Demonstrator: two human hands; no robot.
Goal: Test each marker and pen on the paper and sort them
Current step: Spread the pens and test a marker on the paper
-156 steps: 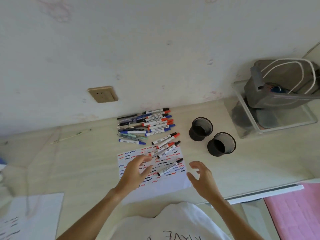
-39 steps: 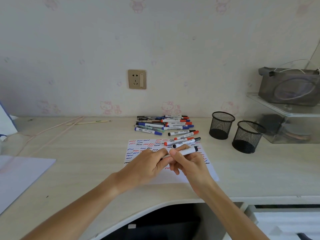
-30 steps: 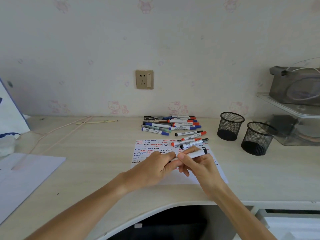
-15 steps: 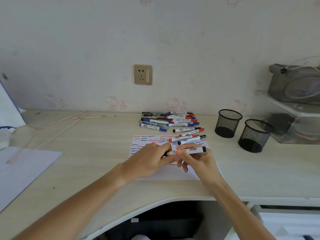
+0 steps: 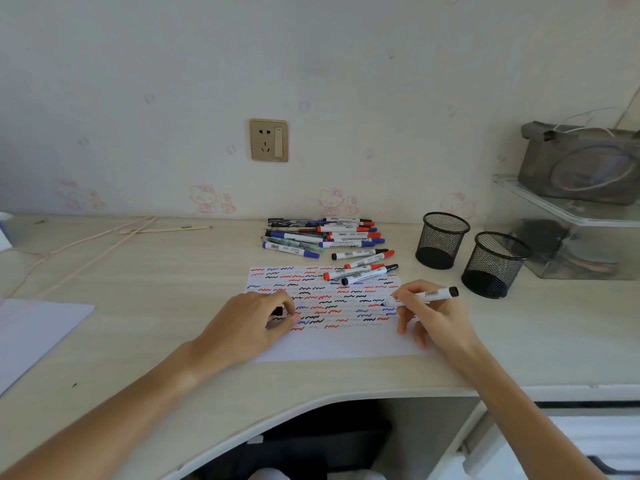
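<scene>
The right hand (image 5: 433, 317) pinches a white marker (image 5: 424, 296) lying nearly level, tip pointing left at the paper (image 5: 332, 341), black end toward the right. The left hand (image 5: 252, 323), resting on the paper's left edge, curls its fingers (image 5: 289, 308) round a small black cap (image 5: 278, 310).

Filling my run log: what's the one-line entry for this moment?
phase: testing | right hand: holds black marker, tip at paper | left hand: pinches cap

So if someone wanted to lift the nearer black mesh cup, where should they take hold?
Probably at the open rim of the mesh cup, from above or its near side. It stands upright and apart from the other cup, with bare desk in front; the clear shelf crowds its far right side.
</scene>
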